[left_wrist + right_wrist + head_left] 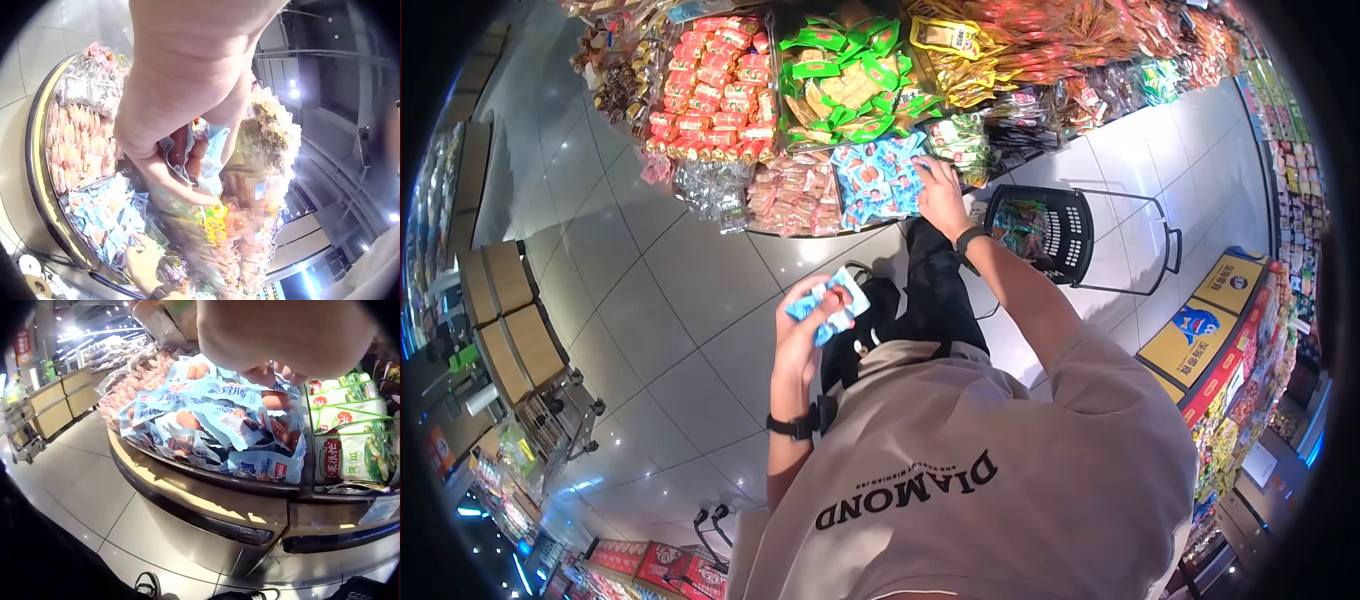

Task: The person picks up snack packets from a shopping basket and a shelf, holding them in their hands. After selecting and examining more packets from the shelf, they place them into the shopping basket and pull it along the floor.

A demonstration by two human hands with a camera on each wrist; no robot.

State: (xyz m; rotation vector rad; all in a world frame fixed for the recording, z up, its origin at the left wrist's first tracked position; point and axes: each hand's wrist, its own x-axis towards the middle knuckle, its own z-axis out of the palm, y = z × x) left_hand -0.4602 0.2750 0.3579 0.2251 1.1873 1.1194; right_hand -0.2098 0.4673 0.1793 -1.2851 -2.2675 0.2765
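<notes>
Raised in front of the body, my left hand grips blue-and-white sausage packets. Brown sausages show through the clear part of the wrapping in the left wrist view, between the thumb and fingers. My right hand reaches over the display, its fingertips at the right side of a heap of similar blue packets. From the right wrist, the fingertips hang at the back of this heap, and the back of the hand hides part of it.
Green-and-white cucumber-print packets lie beside the blue heap, behind a divider. Pinkish packets border its other side. A rounded wooden display edge runs along the front. A black shopping basket with a long handle stands on the floor at right.
</notes>
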